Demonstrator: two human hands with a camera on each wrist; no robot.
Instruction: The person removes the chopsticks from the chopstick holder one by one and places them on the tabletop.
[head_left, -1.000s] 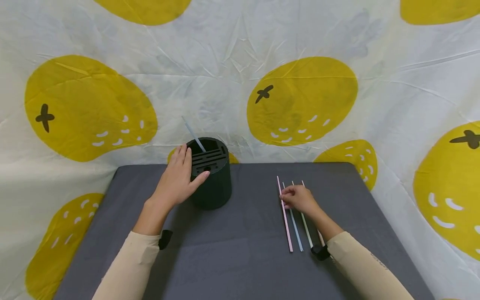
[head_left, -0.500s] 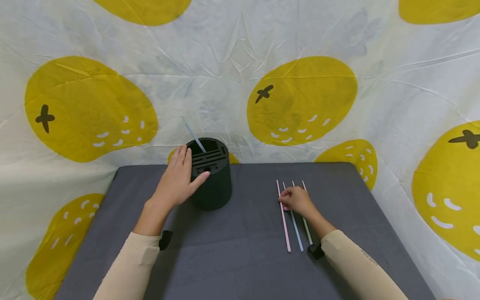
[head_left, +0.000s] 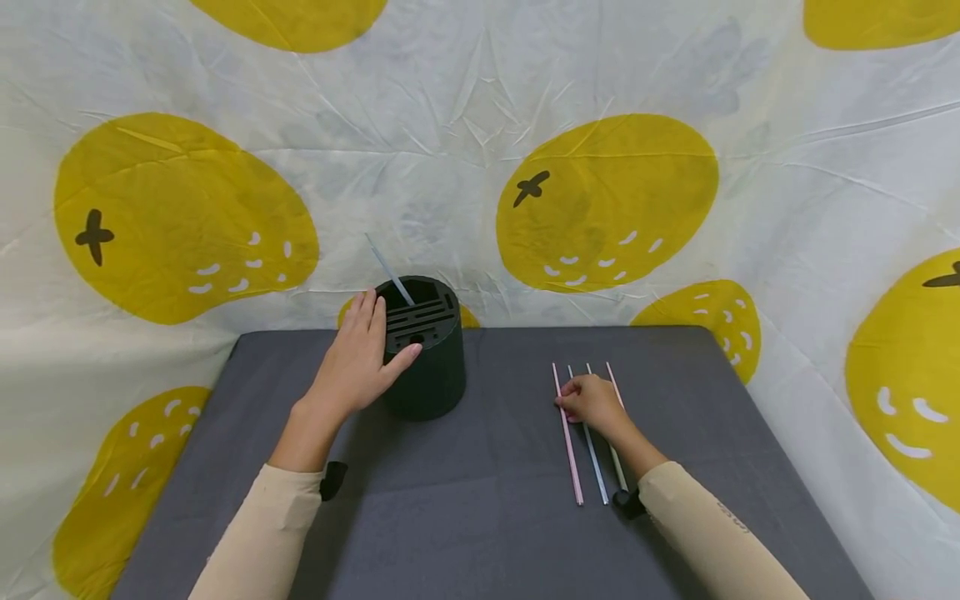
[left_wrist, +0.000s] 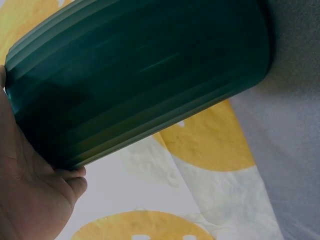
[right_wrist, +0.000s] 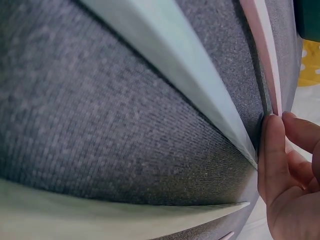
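Observation:
My right hand (head_left: 592, 406) is over the right side of the table, thumb and fingertips pinching a thin pink straw (head_left: 570, 454). The right wrist view shows the pinched pink straw (right_wrist: 265, 50) between the fingertips, close over the cloth. Beside it lie a light blue straw (head_left: 597, 471) and a pale green straw (head_left: 618, 471); a further pinkish straw (head_left: 612, 379) is partly hidden under the hand and forearm. My left hand (head_left: 358, 354) rests with straight fingers along the left rim of a dark green, round knife block (head_left: 431, 379). A pale blue straw (head_left: 388, 267) leans out of its rear opening.
A grey cloth covers the table (head_left: 465, 533). The knife block's top has several slots and a round hole. Right behind the table's back edge hangs a white curtain (head_left: 420, 192) printed with yellow fruit.
My right hand has shifted slightly left and nearer, drawing the pink straw a little with it. The end of the far-right straw has become hidden by the forearm. My left hand stays put.

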